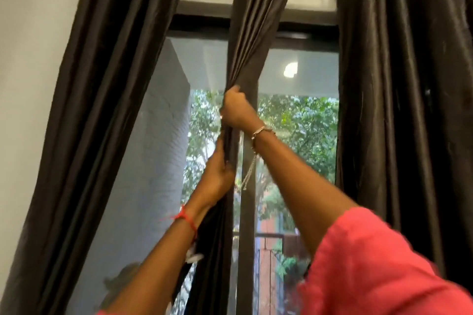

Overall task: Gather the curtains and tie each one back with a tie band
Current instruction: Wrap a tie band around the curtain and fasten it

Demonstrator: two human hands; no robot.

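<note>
- The window point(294, 30) has a dark frame and fills the middle of the view; green trees show through its glass.
- The left curtain point(102, 110), dark brown, hangs in folds along the left edge of the window.
- The right curtain point(396, 110), of the same dark cloth, hangs along the right edge of the window.
- The middle curtain point(253, 33) hangs in front of the middle of the window, and it is gathered into a narrow bundle where the hands hold it.
- A pink sleeve point(371, 263) covers the right upper arm, at the lower right.
- The right hand point(236, 110) grips the gathered middle curtain with its fingers closed around the cloth.
- The left hand point(217, 176) grips the same bundle just below the right hand.
- A metal bracelet point(261, 132) sits on the right wrist.
- A red thread point(188, 221) is tied around the left wrist.
</note>
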